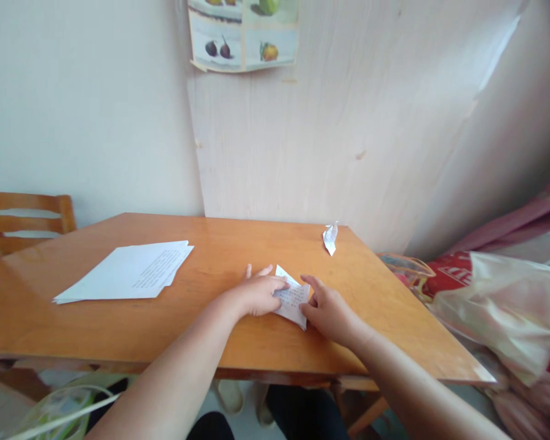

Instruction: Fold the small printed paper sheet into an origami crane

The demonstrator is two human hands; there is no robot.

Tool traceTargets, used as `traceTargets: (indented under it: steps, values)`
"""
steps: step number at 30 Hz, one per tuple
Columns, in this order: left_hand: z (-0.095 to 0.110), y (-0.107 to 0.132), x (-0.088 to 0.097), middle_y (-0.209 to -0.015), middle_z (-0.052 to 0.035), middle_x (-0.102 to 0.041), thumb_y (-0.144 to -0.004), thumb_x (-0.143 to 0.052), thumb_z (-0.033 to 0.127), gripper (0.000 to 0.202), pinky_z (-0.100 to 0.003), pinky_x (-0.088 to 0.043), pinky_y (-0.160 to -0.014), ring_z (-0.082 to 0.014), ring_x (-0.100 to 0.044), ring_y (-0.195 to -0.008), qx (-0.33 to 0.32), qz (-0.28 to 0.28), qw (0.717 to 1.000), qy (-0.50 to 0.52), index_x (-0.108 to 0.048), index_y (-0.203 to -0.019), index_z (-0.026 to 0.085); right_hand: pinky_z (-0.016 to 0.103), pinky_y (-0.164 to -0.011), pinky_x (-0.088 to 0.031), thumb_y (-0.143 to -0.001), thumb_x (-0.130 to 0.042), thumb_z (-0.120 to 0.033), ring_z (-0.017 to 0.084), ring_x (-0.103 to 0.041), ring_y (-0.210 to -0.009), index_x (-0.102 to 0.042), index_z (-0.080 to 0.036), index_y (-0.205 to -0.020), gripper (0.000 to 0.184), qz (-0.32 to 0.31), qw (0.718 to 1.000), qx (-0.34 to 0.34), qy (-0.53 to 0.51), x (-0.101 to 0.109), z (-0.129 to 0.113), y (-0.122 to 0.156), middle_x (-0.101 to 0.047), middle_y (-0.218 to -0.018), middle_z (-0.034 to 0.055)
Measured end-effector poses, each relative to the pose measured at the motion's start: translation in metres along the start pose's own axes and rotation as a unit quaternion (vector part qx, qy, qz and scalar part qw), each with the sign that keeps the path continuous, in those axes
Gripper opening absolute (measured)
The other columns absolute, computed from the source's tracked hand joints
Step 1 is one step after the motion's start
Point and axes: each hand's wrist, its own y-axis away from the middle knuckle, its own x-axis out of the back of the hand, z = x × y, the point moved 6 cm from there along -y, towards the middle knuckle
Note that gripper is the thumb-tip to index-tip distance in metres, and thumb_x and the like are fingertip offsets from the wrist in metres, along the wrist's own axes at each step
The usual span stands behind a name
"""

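A folded sheet of printed paper (294, 300) lies on the table near its front edge, slanted, with pointed corners. My left hand (259, 293) rests over its left side. The thumb and forefinger lie on the paper, while other fingers spread apart on the wood beyond it. At the paper's right edge is my right hand (327, 311), its thumb and bent fingers closed at that edge and its forefinger stretched toward the upper corner. Part of the paper is hidden under my left fingers. A small folded paper figure (330, 238) stands farther back on the right.
A stack of white sheets (128, 269), partly printed, lies on the left of the wooden table (220, 244). Behind is a wall with a fruit poster (245, 36). A wooden chair (27, 214) stands at left. Plastic bags (508, 305) crowd the right side.
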Motion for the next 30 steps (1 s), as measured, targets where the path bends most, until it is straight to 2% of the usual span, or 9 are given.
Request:
traceTargets:
  steps: [2,5,8,12,16,19,23,27,30]
  values:
    - [-0.002,-0.015,0.005,-0.148,-0.0006,-0.054,-0.074,-0.053,0.013,0.062,-0.077,0.004,-0.109,-0.0324,-0.02,-0.152,-0.005,-0.021,1.0,-0.008,-0.06,-0.129,0.041,0.024,-0.059,-0.039,-0.08,-0.058,-0.014,0.015,-0.06,-0.064,-0.057,-0.017,-0.134,0.054,-0.019,0.999,-0.003,0.026,0.002,0.0,-0.01,-0.067,-0.073,-0.0001]
    - [-0.007,-0.03,0.01,-0.14,0.0012,-0.061,-0.07,-0.055,0.01,0.054,-0.078,0.002,-0.108,-0.0329,-0.026,-0.15,-0.02,-0.052,0.998,-0.027,-0.067,-0.113,0.04,0.026,-0.062,-0.039,-0.081,-0.061,-0.021,0.017,-0.062,-0.07,-0.073,-0.022,-0.109,0.03,-0.056,0.99,-0.008,0.129,0.012,-0.002,-0.021,-0.069,-0.08,0.0022]
    - [-0.012,-0.035,0.013,-0.135,0.0007,-0.065,-0.069,-0.056,0.01,0.047,-0.078,-0.002,-0.108,-0.0334,-0.032,-0.147,-0.028,-0.052,0.998,-0.03,-0.069,-0.104,0.038,0.03,-0.072,-0.042,-0.081,-0.067,-0.031,0.021,-0.063,-0.085,-0.078,-0.026,-0.093,0.017,-0.055,0.971,0.032,0.231,0.029,-0.011,-0.029,-0.068,-0.092,0.0056]
    - [-0.019,-0.035,0.012,-0.139,-0.0014,-0.061,-0.069,-0.056,0.014,0.055,-0.077,-0.005,-0.11,-0.0333,-0.033,-0.147,-0.041,-0.025,0.999,-0.012,-0.065,-0.118,0.04,0.033,-0.082,-0.042,-0.076,-0.072,-0.025,0.025,-0.06,-0.098,-0.077,-0.024,-0.086,0.011,-0.073,0.95,0.115,0.279,0.036,-0.021,-0.042,-0.068,-0.099,0.0079]
    - [-0.028,-0.033,0.009,-0.141,-0.0053,-0.059,-0.069,-0.057,0.016,0.065,-0.07,-0.011,-0.114,-0.0328,-0.043,-0.14,-0.037,-0.01,0.999,0.013,-0.059,-0.131,0.037,0.028,-0.07,-0.041,-0.072,-0.069,-0.017,0.02,-0.061,-0.083,-0.073,-0.022,-0.088,0.017,-0.151,0.951,0.13,0.235,0.028,-0.013,-0.056,-0.069,-0.09,0.0034]
    - [-0.033,-0.032,0.009,-0.143,-0.0055,-0.057,-0.07,-0.056,0.017,0.063,-0.067,-0.01,-0.117,-0.032,-0.043,-0.139,-0.035,-0.016,0.999,0.019,-0.06,-0.131,0.035,0.025,-0.064,-0.04,-0.072,-0.066,-0.016,0.016,-0.058,-0.073,-0.07,-0.021,-0.087,0.016,-0.189,0.958,0.13,0.171,0.023,-0.004,-0.06,-0.067,-0.085,0.0004]
    - [-0.031,-0.029,0.01,-0.144,-0.0009,-0.056,-0.069,-0.057,0.017,0.061,-0.066,-0.008,-0.117,-0.034,-0.034,-0.144,-0.05,-0.025,0.998,0.0,-0.062,-0.128,0.036,0.024,-0.064,-0.04,-0.073,-0.063,-0.015,0.015,-0.056,-0.073,-0.067,-0.02,-0.09,0.018,-0.201,0.96,0.146,0.129,0.023,0.003,-0.058,-0.064,-0.085,0.0005]
    - [-0.026,-0.029,0.014,-0.134,0.0007,-0.063,-0.07,-0.056,0.018,0.055,-0.055,-0.023,-0.116,-0.0294,-0.049,-0.129,-0.064,-0.009,0.998,-0.003,-0.065,-0.122,0.034,0.025,-0.066,-0.043,-0.073,-0.063,-0.013,0.015,-0.058,-0.076,-0.067,-0.02,-0.094,0.022,-0.199,0.963,0.153,0.098,0.028,0.004,-0.052,-0.062,-0.09,0.0015]
    - [-0.025,-0.029,0.016,-0.133,0.0013,-0.064,-0.076,-0.054,0.02,0.048,-0.051,-0.026,-0.114,-0.0274,-0.05,-0.126,-0.058,-0.009,0.998,0.013,-0.065,-0.121,0.034,0.027,-0.072,-0.047,-0.076,-0.064,-0.015,0.016,-0.06,-0.081,-0.069,-0.022,-0.101,0.026,-0.205,0.962,0.162,0.079,0.031,0.0,-0.049,-0.061,-0.097,0.003]
